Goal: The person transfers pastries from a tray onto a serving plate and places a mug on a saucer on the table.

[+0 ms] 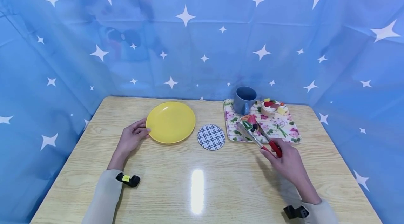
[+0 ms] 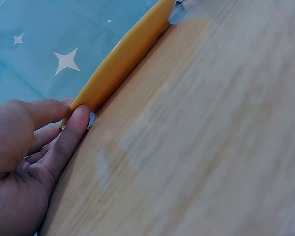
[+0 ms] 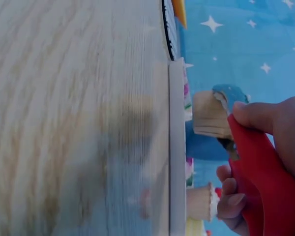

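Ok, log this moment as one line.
left hand: pinches yellow plate; right hand: holds red-handled tongs; fruit tart: between tongs, over floral tray

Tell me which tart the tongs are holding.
The tart topped with green slices and dark berries, between the arms of the tongs; the strawberry-topped tart sits at the back of the tray.

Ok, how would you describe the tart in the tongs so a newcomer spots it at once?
On the wooden table's right side lies a floral tray with a blue mug at its back left corner. Just in front of the mug, red-handled tongs in the right hand hold the tart between their arms. Unlike the neighbouring tart farther back, it shows green and dark toppings.
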Action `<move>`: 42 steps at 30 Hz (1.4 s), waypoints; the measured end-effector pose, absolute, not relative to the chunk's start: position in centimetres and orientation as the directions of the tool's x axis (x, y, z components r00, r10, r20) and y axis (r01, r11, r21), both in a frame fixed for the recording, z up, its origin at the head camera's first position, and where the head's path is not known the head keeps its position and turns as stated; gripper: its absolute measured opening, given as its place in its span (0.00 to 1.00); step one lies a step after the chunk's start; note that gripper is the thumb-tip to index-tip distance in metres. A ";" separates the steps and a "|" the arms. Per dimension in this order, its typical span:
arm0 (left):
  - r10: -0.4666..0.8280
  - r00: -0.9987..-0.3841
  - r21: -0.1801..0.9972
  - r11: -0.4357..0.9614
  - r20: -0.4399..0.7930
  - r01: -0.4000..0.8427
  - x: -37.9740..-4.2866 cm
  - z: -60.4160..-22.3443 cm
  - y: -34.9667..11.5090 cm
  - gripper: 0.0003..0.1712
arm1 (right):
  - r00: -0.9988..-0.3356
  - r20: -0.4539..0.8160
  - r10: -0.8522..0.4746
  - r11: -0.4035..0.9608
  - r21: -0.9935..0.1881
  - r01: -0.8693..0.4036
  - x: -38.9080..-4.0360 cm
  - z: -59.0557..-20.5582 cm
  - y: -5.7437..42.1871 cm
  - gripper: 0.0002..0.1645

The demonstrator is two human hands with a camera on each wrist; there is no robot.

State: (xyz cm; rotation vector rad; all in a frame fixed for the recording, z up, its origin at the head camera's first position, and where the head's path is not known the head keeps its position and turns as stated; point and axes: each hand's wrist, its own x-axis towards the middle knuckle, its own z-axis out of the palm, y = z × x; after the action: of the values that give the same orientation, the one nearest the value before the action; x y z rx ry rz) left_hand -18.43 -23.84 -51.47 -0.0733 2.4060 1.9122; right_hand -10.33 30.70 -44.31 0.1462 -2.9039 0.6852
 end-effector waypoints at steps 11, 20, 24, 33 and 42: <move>0.000 -0.996 0.973 0.215 -0.091 -0.088 -18.5 -51.4 -23.9 0.35 | -0.971 0.219 -0.097 0.881 -0.435 -0.186 -10.7 -44.3 29.9 0.31; -0.005 -0.996 0.973 0.213 -0.086 -0.085 -18.6 -51.1 -24.0 0.34 | -0.965 0.227 -0.135 0.864 -0.450 -0.227 -11.2 -44.4 28.9 0.29; 0.006 -0.996 0.976 0.201 -0.085 -0.082 -18.4 -51.1 -23.9 0.34 | -0.968 0.209 -0.137 0.864 -0.453 -0.220 -11.3 -44.4 28.6 0.29; 0.001 -0.996 0.977 0.191 -0.093 -0.092 -18.4 -51.2 -23.8 0.34 | -0.963 0.218 -0.157 0.853 -0.462 -0.243 -11.9 -44.6 27.4 0.32; 0.006 -0.996 0.976 0.198 -0.090 -0.087 -18.5 -51.2 -23.8 0.34 | -0.964 0.214 -0.160 0.839 -0.484 -0.247 -12.8 -44.7 25.6 0.29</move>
State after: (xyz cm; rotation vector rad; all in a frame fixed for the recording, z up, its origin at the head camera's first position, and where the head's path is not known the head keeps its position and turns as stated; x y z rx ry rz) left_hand -18.48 -23.80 -51.16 -0.0805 2.3732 1.9429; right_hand -12.78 25.56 -44.68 0.3182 -2.8528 0.7840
